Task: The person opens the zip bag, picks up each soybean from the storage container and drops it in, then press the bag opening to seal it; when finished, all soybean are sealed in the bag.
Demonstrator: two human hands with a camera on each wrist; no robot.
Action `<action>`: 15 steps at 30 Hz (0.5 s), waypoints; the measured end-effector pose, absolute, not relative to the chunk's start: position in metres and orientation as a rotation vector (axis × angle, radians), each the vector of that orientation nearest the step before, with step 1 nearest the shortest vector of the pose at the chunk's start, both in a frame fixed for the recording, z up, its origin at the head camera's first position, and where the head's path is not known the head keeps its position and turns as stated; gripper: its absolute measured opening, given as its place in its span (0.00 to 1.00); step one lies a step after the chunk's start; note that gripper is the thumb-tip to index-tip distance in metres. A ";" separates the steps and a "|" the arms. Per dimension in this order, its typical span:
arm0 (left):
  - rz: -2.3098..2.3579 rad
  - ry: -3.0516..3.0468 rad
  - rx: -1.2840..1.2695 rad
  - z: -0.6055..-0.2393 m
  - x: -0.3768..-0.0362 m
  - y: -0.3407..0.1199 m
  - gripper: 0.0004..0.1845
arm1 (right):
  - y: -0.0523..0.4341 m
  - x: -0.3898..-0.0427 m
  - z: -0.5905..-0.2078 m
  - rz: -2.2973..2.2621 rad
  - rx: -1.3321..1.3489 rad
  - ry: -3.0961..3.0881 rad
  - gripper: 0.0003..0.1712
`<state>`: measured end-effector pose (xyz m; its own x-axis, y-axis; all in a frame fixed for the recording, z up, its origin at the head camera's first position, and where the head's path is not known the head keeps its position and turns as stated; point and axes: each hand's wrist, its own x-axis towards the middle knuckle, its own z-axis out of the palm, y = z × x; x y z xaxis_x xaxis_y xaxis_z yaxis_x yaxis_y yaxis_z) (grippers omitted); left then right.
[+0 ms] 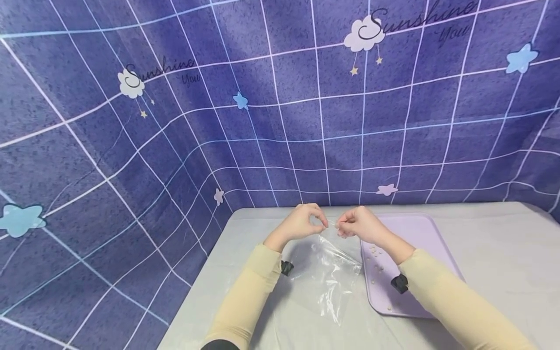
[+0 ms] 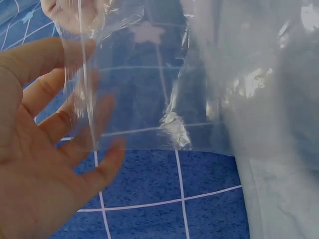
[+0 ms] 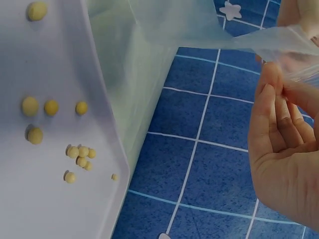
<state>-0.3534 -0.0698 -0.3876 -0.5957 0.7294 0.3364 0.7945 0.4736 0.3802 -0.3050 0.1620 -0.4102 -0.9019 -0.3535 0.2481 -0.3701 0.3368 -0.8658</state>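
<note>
Currently your left hand and right hand each pinch the top edge of the clear plastic bag, hanging above the tabletop beside the tray. Judge it light, limp, slippery; grip the rim.

A table covered in pale grey cloth is taking up the near right of the scene. A flat lilac plastic tray with rounded corners is lying on it right of centre, and small round yellowish beads are sitting scattered along the tray's left part.
</note>
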 end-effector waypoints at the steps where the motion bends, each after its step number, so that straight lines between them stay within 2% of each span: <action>1: -0.788 -2.605 -1.350 -0.388 -0.353 -0.070 0.08 | 0.163 -0.305 -0.410 1.666 0.698 -2.552 0.08; 5: -0.876 -2.695 -1.363 -0.388 -0.348 -0.074 0.15 | 0.167 -0.306 -0.412 1.692 0.723 -2.558 0.09; 9: -1.011 -2.714 -1.391 -0.391 -0.343 -0.075 0.19 | 0.180 -0.307 -0.415 1.789 0.681 -2.586 0.14; 13: -1.148 -2.679 -1.405 -0.386 -0.330 -0.074 0.19 | 0.209 -0.305 -0.418 1.889 0.525 -2.642 0.21; 15: -1.215 -2.668 -1.402 -0.379 -0.319 -0.074 0.19 | 0.228 -0.306 -0.422 1.893 0.432 -2.688 0.21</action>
